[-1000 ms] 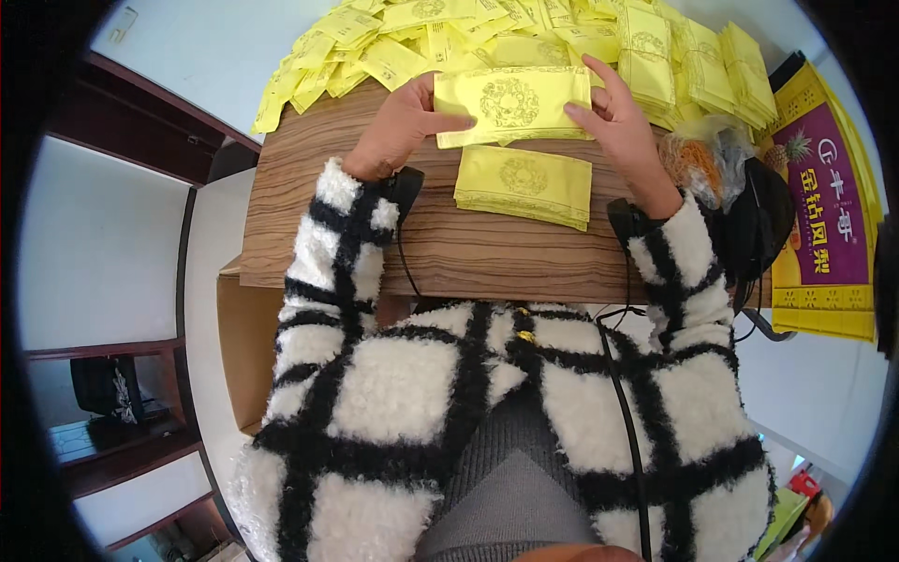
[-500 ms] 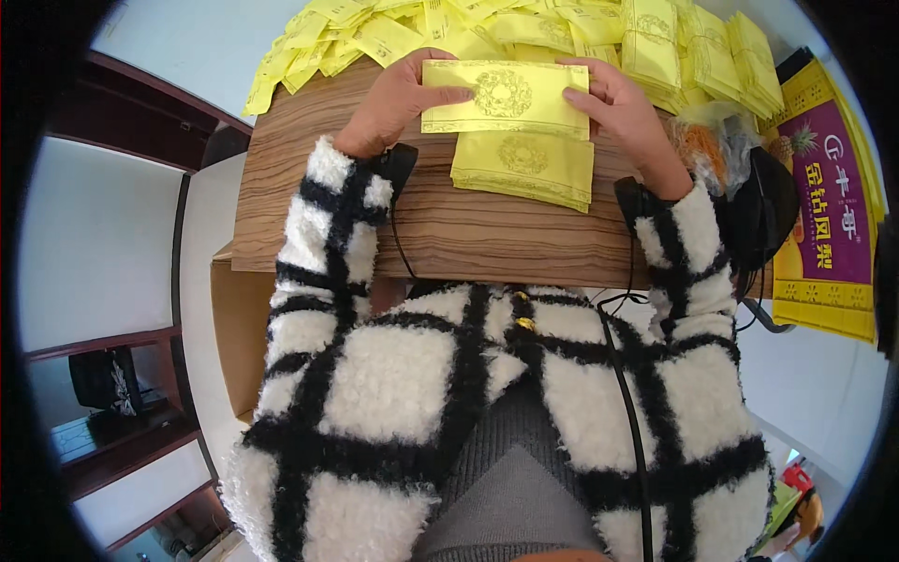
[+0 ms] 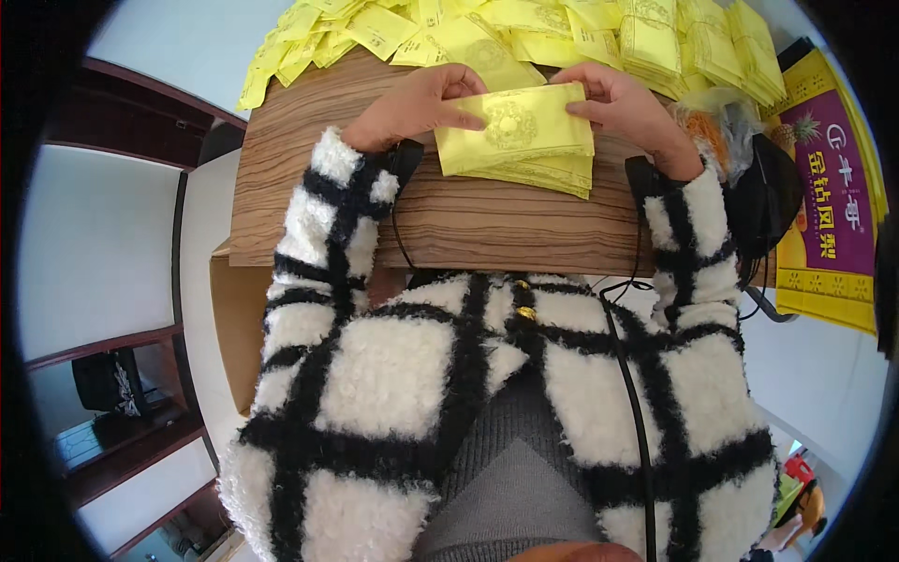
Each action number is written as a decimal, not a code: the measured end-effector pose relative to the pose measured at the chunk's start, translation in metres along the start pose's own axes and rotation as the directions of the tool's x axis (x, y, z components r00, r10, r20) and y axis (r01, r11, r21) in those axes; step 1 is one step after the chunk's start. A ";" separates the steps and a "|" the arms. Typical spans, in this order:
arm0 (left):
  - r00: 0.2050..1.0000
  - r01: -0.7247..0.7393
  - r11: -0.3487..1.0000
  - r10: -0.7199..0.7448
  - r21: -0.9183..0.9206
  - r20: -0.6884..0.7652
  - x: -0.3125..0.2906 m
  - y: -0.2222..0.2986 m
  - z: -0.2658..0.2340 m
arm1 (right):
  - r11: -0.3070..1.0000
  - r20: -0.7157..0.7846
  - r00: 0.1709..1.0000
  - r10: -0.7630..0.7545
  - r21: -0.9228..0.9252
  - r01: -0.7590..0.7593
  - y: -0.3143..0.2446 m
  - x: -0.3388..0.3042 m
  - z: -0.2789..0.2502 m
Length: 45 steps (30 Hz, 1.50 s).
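Note:
Between my two hands is a flat yellow paper packet (image 3: 515,126) with a round ornamental print. My left hand (image 3: 421,109) pinches it near its left end, thumb on top. On its right edge the thumb and fingers of my right hand (image 3: 626,110) are closed. The packet lies over a small stack of like packets (image 3: 551,180), hiding most of it; only the near and right edges of the stack show. Whether the two touch all along, I cannot tell. Loose yellow packets (image 3: 384,30) are heaped just beyond my hands.
Bundled packets (image 3: 648,42) stand at the far right of the wooden table (image 3: 309,187). A clear plastic bag with something orange (image 3: 702,136), a black object (image 3: 770,192) and a yellow-purple carton (image 3: 829,187) lie right. A black cable (image 3: 623,375) hangs down before my coat.
The held packet has come down and nearer, tilting slightly, and now covers most of the stack. Both hands have moved a little toward me with it.

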<state>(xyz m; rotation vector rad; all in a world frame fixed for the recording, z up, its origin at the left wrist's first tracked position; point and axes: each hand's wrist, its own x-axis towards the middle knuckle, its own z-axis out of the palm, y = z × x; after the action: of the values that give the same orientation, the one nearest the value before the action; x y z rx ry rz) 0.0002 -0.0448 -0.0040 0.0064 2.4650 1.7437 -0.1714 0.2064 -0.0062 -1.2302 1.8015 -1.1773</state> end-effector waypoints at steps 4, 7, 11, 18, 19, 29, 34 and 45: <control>0.996 0.034 0.989 -0.021 -0.144 0.086 -0.007 0.010 0.013 | 0.973 -0.064 0.984 -0.168 0.148 0.176 -0.002 0.001 0.006; 0.996 -0.062 0.998 0.062 0.015 0.058 -0.008 0.015 0.019 | 0.952 -0.169 0.960 -0.225 0.173 0.253 -0.006 0.002 0.020; 0.985 -0.054 0.971 0.015 -0.231 -0.170 -0.010 0.025 0.018 | 0.929 -0.270 0.955 -0.124 0.306 0.208 -0.019 0.000 0.025; 0.889 -0.310 0.884 0.140 -0.349 -0.435 -0.004 0.031 0.035 | 0.984 -0.034 0.996 -0.079 0.158 0.083 -0.014 0.000 0.048; 0.889 -0.295 0.904 0.141 -0.309 -0.435 -0.004 0.033 0.035 | 0.984 0.001 0.995 -0.098 0.149 0.096 -0.012 0.002 0.052; 0.869 -0.268 0.858 0.018 -0.439 -0.495 -0.011 0.035 0.001 | 0.971 -0.344 0.937 0.061 0.239 0.024 -0.024 -0.008 0.019; 0.918 -0.078 0.985 0.011 -0.153 -0.397 -0.014 0.017 -0.009 | 0.997 -0.319 0.948 -0.011 0.063 0.033 -0.015 -0.011 0.007; 0.986 0.125 0.992 -0.120 -0.030 0.119 -0.015 0.000 -0.013 | 0.980 0.053 0.978 0.200 0.005 -0.200 -0.006 -0.013 0.005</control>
<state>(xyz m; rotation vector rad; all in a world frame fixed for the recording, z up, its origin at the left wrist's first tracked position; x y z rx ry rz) 0.0134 -0.0580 0.0016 -0.0443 2.2990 1.6875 -0.1602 0.2157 -0.0019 -1.0369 1.8301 -1.0300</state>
